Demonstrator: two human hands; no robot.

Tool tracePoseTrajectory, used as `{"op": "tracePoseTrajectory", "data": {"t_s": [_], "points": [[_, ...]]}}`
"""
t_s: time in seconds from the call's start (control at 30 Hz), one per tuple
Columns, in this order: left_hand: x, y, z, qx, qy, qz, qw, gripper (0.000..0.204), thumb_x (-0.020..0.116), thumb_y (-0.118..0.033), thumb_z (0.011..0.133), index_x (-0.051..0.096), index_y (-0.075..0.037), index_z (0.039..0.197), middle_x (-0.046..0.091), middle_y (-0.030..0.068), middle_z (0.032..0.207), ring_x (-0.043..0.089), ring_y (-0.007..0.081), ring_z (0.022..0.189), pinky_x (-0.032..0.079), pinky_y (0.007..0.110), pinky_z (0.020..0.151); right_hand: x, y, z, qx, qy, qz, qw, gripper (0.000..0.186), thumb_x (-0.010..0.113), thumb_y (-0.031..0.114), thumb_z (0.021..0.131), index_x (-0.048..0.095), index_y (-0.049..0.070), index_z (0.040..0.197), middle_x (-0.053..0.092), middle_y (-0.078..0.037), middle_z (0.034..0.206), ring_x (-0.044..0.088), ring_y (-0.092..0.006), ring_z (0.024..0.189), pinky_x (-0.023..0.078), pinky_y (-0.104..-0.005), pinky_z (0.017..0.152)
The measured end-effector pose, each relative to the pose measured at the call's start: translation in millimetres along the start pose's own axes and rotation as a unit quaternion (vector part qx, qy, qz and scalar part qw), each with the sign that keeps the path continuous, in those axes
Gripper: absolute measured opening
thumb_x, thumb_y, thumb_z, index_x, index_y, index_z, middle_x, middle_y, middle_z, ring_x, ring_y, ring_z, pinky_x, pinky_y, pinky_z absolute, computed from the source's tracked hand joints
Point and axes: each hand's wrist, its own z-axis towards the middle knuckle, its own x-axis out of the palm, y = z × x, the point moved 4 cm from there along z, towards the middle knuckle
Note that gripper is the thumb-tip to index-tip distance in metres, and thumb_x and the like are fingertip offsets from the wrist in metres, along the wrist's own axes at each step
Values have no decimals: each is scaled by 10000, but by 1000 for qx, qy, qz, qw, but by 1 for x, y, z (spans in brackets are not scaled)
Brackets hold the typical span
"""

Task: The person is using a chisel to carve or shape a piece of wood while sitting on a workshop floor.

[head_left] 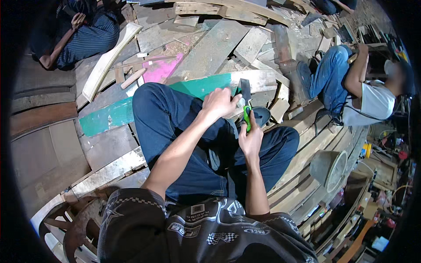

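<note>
My right hand point(251, 139) is wrapped around a tool with a bright green and black handle point(247, 118), held upright in front of my lap. Just beyond the handle stands a dark, flat, blade-like piece point(245, 89); whether it belongs to the tool I cannot tell. Beside it, my left hand point(219, 103) is closed, its thumb next to a small pale round thing point(240, 102). What the left fingers hold is hidden. Beyond both hands lies a long board point(107, 117), green at the left and bare pale wood at the right.
Wooden planks and offcuts surround my crossed legs, with a pink piece point(162, 68) among them. One person point(368, 94) sits at the right and another point(87, 39) at the far left. A grey bucket point(322, 168) stands on slats at the right; a wooden wheel-like piece point(72, 230) is at lower left.
</note>
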Motion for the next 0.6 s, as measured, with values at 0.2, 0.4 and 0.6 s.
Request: {"op": "tracePoseTrajectory", "data": {"t_s": [0.2, 0.4, 0.6], "points": [[5, -6, -3, 15, 22, -11, 1000, 504, 596, -435, 892, 666, 36, 728, 634, 248, 676, 660, 412, 742, 513, 489, 653, 13, 0, 40, -67, -33, -11, 997, 460, 517, 71, 872, 496, -27, 1321, 604, -294, 786, 599, -450, 725, 464, -485, 655], [11, 2, -6, 19, 5, -1, 1000, 508, 603, -480, 878, 679, 22, 881, 665, 261, 801, 668, 417, 839, 532, 482, 740, -11, 4, 7, -19, -22, 22, 999, 483, 523, 92, 856, 508, -47, 1318, 613, -299, 834, 619, -430, 798, 478, -479, 725], [5, -5, -3, 17, 20, -2, 1000, 480, 601, -440, 880, 679, 21, 771, 666, 245, 756, 673, 407, 784, 533, 498, 700, 3, 0, -3, -49, -47, 29, 997, 489, 509, 68, 852, 499, -30, 1331, 607, -303, 801, 617, -450, 758, 484, -487, 701]]}}
